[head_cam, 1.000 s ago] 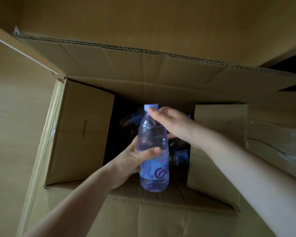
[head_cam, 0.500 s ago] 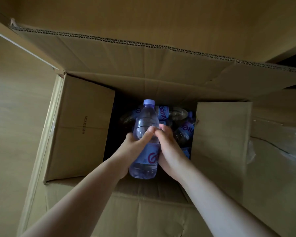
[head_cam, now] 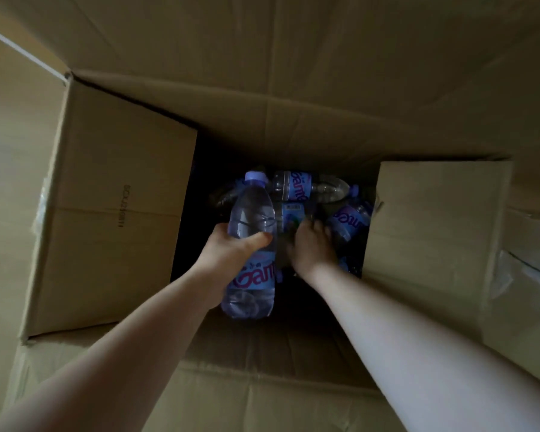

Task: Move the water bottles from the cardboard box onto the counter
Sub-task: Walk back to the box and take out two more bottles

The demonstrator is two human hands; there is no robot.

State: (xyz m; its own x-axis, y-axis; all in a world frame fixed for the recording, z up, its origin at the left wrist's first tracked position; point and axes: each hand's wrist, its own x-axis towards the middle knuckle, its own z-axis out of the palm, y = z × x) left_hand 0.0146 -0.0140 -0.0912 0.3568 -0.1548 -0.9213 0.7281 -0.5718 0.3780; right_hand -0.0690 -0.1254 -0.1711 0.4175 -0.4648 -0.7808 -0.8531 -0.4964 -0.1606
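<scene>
Holding one water bottle (head_cam: 252,241) upright above the open cardboard box (head_cam: 119,207), the left hand (head_cam: 231,249) has its fingers and thumb curled round the clear body just above the label, cap up and base hanging free near the box's near edge. Beside it the right hand (head_cam: 310,244) reaches down among the loose bottles (head_cam: 309,190) lying on their sides along the far wall and right side of the box floor; its fingers are spread over one of them, but the dim interior hides whether they have closed on it — that cannot be told.

The step in hand looks like taking a second bottle before carrying both out. Doing it well probably means wrapping the right fingers round the middle of a single bottle rather than its slick shoulder or cap, since the thin plastic will likely flex and slide. Lift it straight up between the side flaps (head_cam: 440,213) so it does not catch an edge — and keep the left grip firm meanwhile. No worktop is in view, so several bottles remain to move.
</scene>
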